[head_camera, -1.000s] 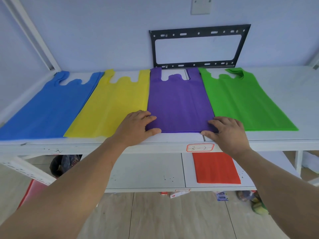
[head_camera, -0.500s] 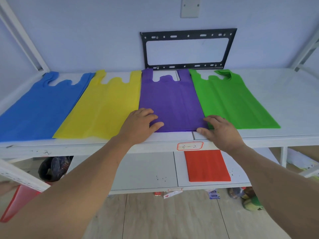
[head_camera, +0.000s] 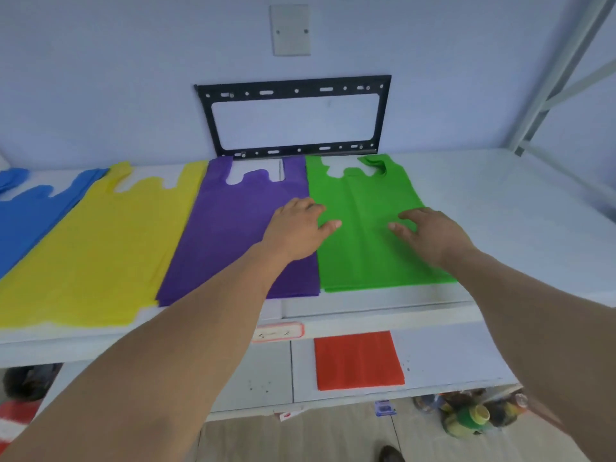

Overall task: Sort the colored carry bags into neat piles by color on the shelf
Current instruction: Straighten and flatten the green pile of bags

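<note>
On the white shelf (head_camera: 500, 208) lie, side by side, the blue bags (head_camera: 23, 225), yellow bags (head_camera: 100, 248), purple bags (head_camera: 226, 238) and green bags (head_camera: 363, 235). The left hand (head_camera: 295, 228) rests flat, fingers straight, across the purple-green border. The right hand (head_camera: 430, 233) lies on the green pile with fingers spread.

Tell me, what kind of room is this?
Probably a storeroom or workroom. A white metal shelf carries a handwritten label, carry bags lie in colour piles like the green pile, and a bare black wall bracket hangs behind.

blue bags (head_camera: 23, 211) | yellow bags (head_camera: 100, 248) | purple bags (head_camera: 230, 235) | green bags (head_camera: 363, 208) | flat, side by side
</note>
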